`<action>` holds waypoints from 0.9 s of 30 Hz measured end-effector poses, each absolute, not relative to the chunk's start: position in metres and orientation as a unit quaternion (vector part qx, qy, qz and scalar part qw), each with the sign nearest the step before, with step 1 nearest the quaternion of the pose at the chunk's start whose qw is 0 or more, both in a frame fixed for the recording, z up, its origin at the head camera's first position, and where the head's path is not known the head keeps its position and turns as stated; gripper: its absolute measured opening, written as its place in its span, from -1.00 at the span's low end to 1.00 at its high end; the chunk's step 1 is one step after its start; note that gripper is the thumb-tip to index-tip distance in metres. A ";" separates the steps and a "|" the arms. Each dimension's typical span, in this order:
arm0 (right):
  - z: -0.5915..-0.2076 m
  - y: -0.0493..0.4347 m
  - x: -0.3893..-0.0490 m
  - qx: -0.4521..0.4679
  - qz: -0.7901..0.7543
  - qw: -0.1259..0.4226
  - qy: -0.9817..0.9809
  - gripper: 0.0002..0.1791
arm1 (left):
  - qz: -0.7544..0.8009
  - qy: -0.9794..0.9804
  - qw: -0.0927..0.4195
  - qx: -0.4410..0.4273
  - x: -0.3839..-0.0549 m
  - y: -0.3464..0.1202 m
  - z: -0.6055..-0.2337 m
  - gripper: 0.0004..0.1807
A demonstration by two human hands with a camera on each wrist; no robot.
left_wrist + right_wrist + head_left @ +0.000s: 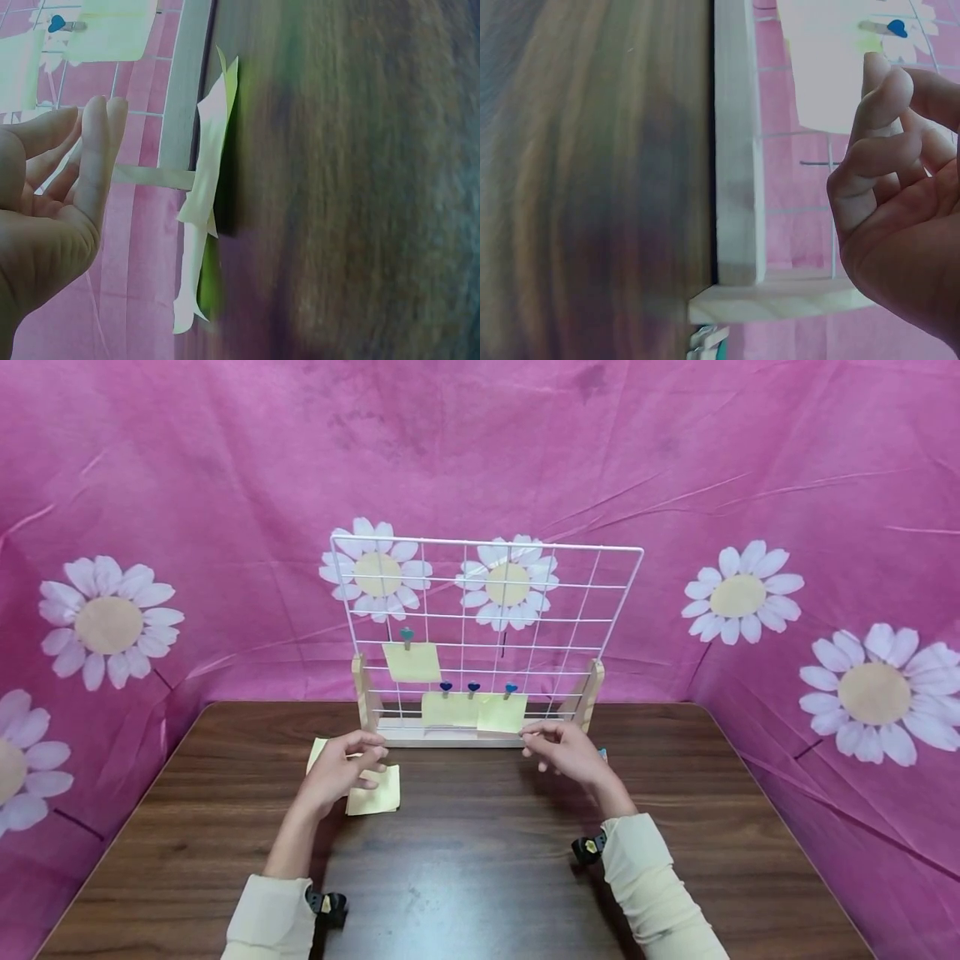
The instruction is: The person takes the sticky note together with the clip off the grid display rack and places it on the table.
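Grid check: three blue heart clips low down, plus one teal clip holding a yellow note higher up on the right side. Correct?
Wrong side: the head view shows the teal clip and its yellow note toward the left of the grid, not the right. The three blue heart clips low down are as stated.

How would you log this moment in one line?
left hand: near loose notes | right hand: at clipped note, contact unclear | wire grid: standing
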State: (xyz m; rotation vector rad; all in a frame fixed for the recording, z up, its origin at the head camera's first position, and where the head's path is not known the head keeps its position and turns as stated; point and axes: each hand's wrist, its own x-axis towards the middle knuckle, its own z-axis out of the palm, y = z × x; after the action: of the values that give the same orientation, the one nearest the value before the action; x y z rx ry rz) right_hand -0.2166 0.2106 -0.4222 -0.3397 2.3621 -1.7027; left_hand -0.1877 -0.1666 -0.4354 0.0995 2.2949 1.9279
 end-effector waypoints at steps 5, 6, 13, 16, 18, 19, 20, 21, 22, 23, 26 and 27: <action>-0.414 0.202 -0.219 -0.131 -0.576 0.103 0.800 -0.64 | 0.654 0.753 0.062 0.023 -0.190 -0.163 -0.434 -0.62; -0.413 0.200 -0.220 -0.133 -0.575 0.103 0.801 -0.63 | 0.660 0.749 0.061 0.020 -0.191 -0.162 -0.434 -0.62; -0.402 0.186 -0.223 -0.144 -0.573 0.078 0.803 -0.66 | 0.692 0.721 0.041 0.013 -0.194 -0.155 -0.426 -0.59; -0.399 0.181 -0.224 -0.147 -0.572 0.072 0.804 -0.66 | 0.698 0.715 0.035 0.011 -0.195 -0.152 -0.423 -0.59; -0.397 0.178 -0.224 -0.151 -0.574 0.071 0.802 -0.66 | 0.703 0.710 0.034 0.011 -0.195 -0.151 -0.421 -0.58; -0.395 0.176 -0.224 -0.153 -0.573 0.068 0.802 -0.66 | 0.705 0.708 0.033 0.011 -0.196 -0.149 -0.420 -0.57; -0.394 0.174 -0.224 -0.155 -0.573 0.064 0.802 -0.66 | 0.706 0.707 0.032 0.011 -0.196 -0.148 -0.420 -0.56; -0.393 0.173 -0.225 -0.158 -0.571 0.061 0.803 -0.66 | 0.708 0.705 0.031 0.013 -0.196 -0.147 -0.419 -0.55; -0.391 0.171 -0.225 -0.162 -0.570 0.055 0.804 -0.66 | 0.711 0.703 0.029 0.014 -0.197 -0.146 -0.418 -0.53; -0.390 0.169 -0.225 -0.165 -0.568 0.048 0.805 -0.66 | 0.713 0.701 0.025 0.015 -0.197 -0.144 -0.418 -0.52; -0.385 0.165 -0.226 -0.168 -0.566 0.028 0.806 -0.68 | 0.718 0.696 0.013 0.016 -0.199 -0.140 -0.416 -0.49; -0.384 0.163 -0.226 -0.170 -0.566 0.021 0.806 -0.68 | 0.720 0.694 0.008 0.015 -0.200 -0.138 -0.415 -0.48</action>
State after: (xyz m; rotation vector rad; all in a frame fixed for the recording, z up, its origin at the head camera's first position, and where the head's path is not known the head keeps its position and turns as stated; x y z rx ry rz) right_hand -0.2262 0.1632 -0.3841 -0.5260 2.5006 -1.7558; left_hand -0.1997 -0.1384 -0.4148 0.0480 2.1678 2.2513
